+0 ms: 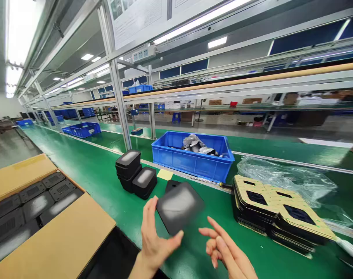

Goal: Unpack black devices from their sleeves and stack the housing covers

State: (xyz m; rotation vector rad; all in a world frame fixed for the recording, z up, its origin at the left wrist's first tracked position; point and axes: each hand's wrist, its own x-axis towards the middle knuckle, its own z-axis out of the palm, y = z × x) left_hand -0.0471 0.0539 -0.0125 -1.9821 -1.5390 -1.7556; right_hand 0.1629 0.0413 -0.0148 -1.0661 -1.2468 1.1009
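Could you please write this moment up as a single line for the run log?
left hand: holds black square panel | right hand: open, empty | nearby: blue plastic crate

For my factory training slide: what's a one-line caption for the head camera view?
Left hand grips a black rounded pad over a green workbench, right hand open nearby, blue crate behind.

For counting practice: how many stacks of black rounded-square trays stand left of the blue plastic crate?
2: a taller black tray stack at the back, a shorter black tray stack to its front right. Others could be hidden.
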